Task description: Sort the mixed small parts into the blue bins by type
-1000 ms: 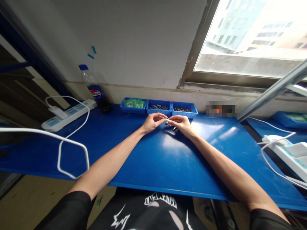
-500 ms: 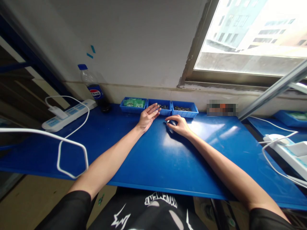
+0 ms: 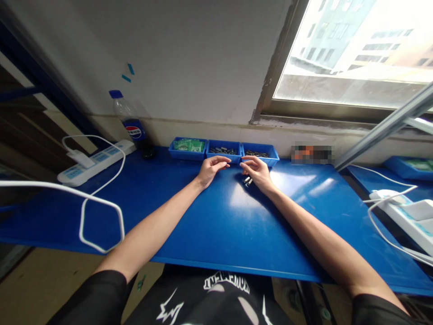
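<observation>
My left hand is just in front of the middle blue bin, its thumb and fingertips drawn together. Anything between them is too small to make out. To its right, my right hand is in front of the right bin, fingers curled and thumb near the index finger; what they may pinch cannot be made out. Small shiny metal pieces show beneath the right palm, apparently on the table. The middle bin contains small dark grey parts, and the right bin contains thin metallic parts.
A third blue bin holds green packets. A cola bottle and a white power strip stand left on the blue table. A white cable loops near my left arm. A metal post rises at right.
My left hand has turned from spread fingers to a closed pinch and come off the middle bin. My right hand has shifted slightly, showing shiny metal pieces beneath it.
</observation>
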